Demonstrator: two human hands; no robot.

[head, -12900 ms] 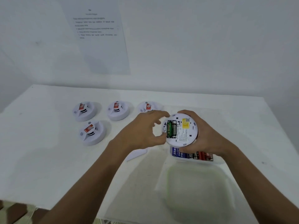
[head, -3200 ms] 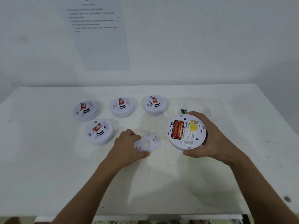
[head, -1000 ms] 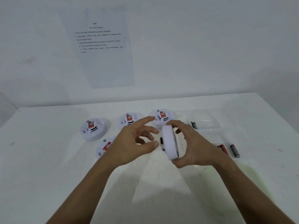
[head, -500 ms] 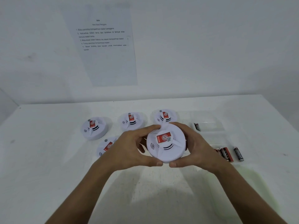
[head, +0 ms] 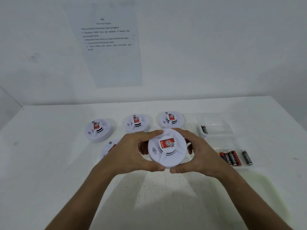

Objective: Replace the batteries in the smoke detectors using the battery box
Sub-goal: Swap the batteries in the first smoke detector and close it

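A round white smoke detector [head: 167, 149] with a red label is held face up above the table. My left hand [head: 131, 151] grips its left rim and my right hand [head: 197, 154] grips its right rim, thumbs meeting under its near edge. Three more detectors stand in a row behind: left [head: 98, 129], middle [head: 137, 122], right [head: 171, 119]. Another detector [head: 108, 149] lies half hidden behind my left hand. Several red and black batteries [head: 231, 157] lie at the right in a clear battery box [head: 224, 143].
A clear lid or tray [head: 216, 128] holding one black battery [head: 204, 129] sits at the back right. One battery [head: 247, 157] lies apart at the far right. A printed instruction sheet [head: 108, 45] hangs on the white wall. The white table [head: 49, 163] extends left.
The detector was turned from on edge to face up between both hands. Since half a second ago it is held almost still.
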